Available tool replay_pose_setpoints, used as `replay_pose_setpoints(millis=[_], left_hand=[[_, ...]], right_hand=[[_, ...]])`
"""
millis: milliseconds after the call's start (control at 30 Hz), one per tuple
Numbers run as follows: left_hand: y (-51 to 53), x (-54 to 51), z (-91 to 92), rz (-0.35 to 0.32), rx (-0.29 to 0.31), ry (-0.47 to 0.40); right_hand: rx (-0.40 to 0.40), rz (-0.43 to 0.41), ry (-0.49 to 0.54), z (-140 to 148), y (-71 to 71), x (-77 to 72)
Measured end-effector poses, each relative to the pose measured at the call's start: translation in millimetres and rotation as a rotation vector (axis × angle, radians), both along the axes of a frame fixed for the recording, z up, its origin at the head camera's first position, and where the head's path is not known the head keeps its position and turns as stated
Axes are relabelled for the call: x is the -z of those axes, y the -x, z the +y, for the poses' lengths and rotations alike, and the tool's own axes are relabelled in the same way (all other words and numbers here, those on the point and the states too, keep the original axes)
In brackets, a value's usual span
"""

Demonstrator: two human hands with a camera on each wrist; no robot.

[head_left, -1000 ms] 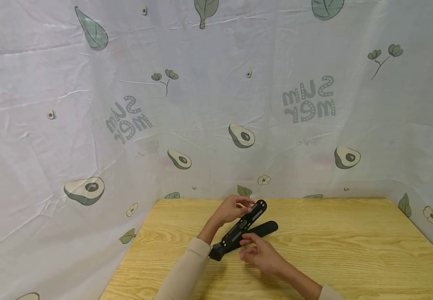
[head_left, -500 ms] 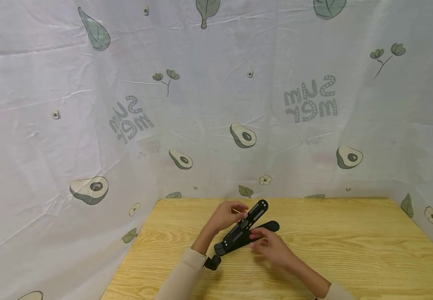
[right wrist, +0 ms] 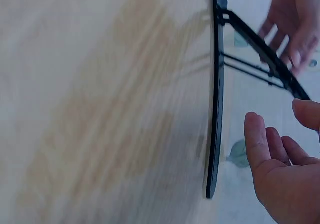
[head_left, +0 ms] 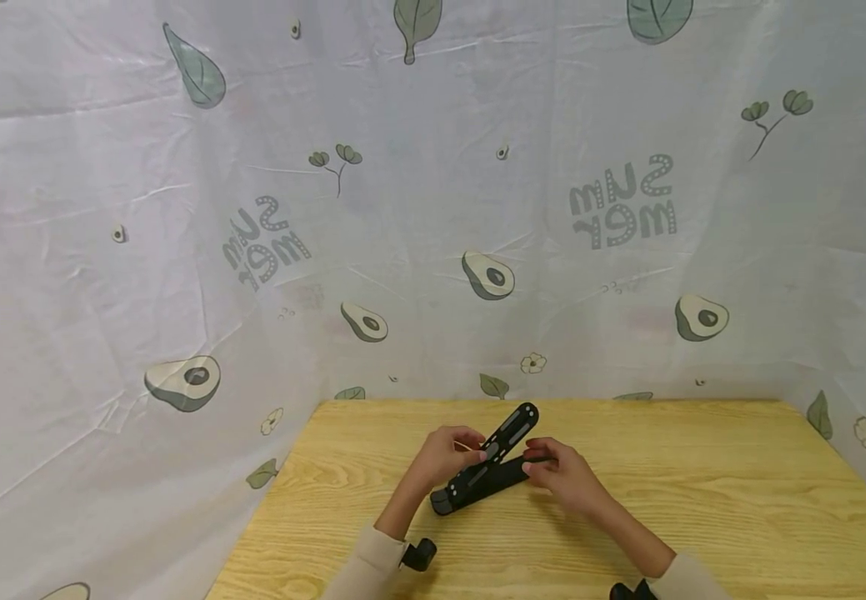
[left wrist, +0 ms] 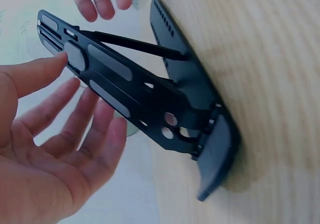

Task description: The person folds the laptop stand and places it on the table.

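A black folding stand (head_left: 485,483) stands on the wooden table, its long upper arm (left wrist: 110,74) tilted up from the flat base (right wrist: 216,114). Thin struts (right wrist: 250,70) link the two parts. Grey pads line the arm's face. My left hand (head_left: 440,458) pinches the arm, the thumb on an oval grey pad (left wrist: 76,57) and the index finger reaching behind. By the far end of the base is my right hand (head_left: 563,477), fingers loosely bent; the right wrist view shows nothing between thumb and fingers. Its fingers (left wrist: 102,2) appear apart from the arm in the left wrist view.
The wooden table (head_left: 703,492) reaches back to a pale printed curtain (head_left: 590,325) with avocados and leaves. The curtain also runs along the left and right sides. Black wrist devices (head_left: 420,555) sit at both sleeves.
My left hand has slid down along the stand's arm toward me. My right hand has moved right and farther out, from the stand's middle to the base's far end.
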State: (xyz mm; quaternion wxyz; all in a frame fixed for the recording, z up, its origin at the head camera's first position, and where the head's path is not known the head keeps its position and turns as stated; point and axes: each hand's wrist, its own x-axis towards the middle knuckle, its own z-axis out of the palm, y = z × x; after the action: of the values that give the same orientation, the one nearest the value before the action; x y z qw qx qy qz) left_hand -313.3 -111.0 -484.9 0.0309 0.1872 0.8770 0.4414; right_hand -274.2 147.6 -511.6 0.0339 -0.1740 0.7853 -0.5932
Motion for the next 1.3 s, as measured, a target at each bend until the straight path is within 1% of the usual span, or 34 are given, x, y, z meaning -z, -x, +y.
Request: replay_pose_setpoints(millis=[100, 200, 333, 433, 500, 600, 767, 833, 1000, 1167, 1233, 1300], left_hand=[[-6.2, 3.8, -4.6, -0.018, -0.026, -0.008], [-12.3, 9.4, -9.4, -0.030, -0.052, -0.009], [-20.9, 17.8, -15.5, -0.041, -0.082, -0.010], [-27.3, 21.4, -19.5, -0.051, -0.097, -0.027], [-30.9, 22.5, -21.5, -0.059, -0.110, -0.034], [-34.9, 23.4, -23.5, -0.077, -0.136, -0.036], [-39.4, 26.2, -25.1, -0.110, -0.177, -0.039], [-40.8, 28.6, -25.2, -0.100, -0.195, -0.035], [-45.6, 33.0, -24.8, -0.043, -0.235, -0.019], [-48.5, 35.6, -26.3, -0.021, -0.264, -0.042], [-48.9, 36.1, -26.9, -0.016, -0.268, -0.049], [-48.3, 35.7, -26.6, -0.010, -0.259, -0.047]], right_hand=[[0.029, 0.028, -0.026, 7, 6.7, 1.8], [0.057, 0.033, -0.058, 14, 13.2, 5.1], [0.070, 0.056, -0.136, 24, 22.1, 9.7], [0.057, 0.101, -0.196, 31, 29.1, 11.3], [0.035, 0.133, -0.218, 35, 34.1, 12.0], [-0.008, 0.164, -0.230, 40, 41.4, 13.2], [-0.066, 0.170, -0.215, 44, 51.3, 15.4], [-0.080, 0.171, -0.216, 45, 55.0, 16.9], [-0.098, 0.171, -0.240, 46, 62.8, 18.6], [-0.112, 0.171, -0.254, 46, 68.7, 16.9], [-0.121, 0.172, -0.258, 47, 71.4, 16.9], [-0.129, 0.177, -0.265, 47, 74.2, 17.3]])
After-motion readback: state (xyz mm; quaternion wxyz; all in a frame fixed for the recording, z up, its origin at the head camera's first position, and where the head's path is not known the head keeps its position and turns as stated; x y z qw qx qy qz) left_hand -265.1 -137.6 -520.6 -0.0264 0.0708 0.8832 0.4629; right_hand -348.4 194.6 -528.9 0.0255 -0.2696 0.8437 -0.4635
